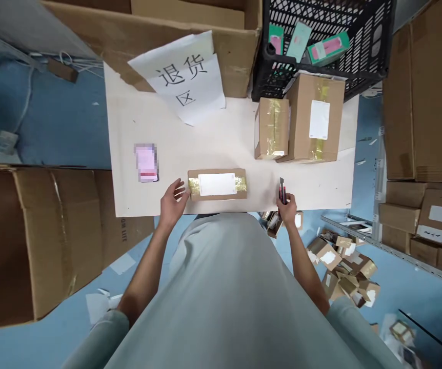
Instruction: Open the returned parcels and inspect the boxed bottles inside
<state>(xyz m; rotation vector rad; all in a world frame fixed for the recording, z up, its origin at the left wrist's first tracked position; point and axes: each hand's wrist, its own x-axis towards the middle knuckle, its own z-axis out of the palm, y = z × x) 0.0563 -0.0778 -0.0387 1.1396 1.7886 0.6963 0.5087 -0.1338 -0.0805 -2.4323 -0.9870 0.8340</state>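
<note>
A long, flat cardboard box (217, 197) lies on the white table (205, 146) right in front of me, a white label on top and yellowish tape at both ends. My left hand (173, 205) is at the box's left end, fingers apart; I cannot tell whether the fingertips touch it. To the right of the box, by the front edge, my right hand (288, 209) grips a box cutter (282, 190) with a dark body and red parts, pointing away from me. On the left of the table lies a pink, blurred-out flat object (146, 163).
Two taped cartons, a small one (272, 128) and a larger one (330, 118), stand back right before a black crate (344, 72) holding green boxes. A big carton (236, 66) with a paper sign (201, 97) stands behind. Discarded boxes (344, 261) lie on the floor.
</note>
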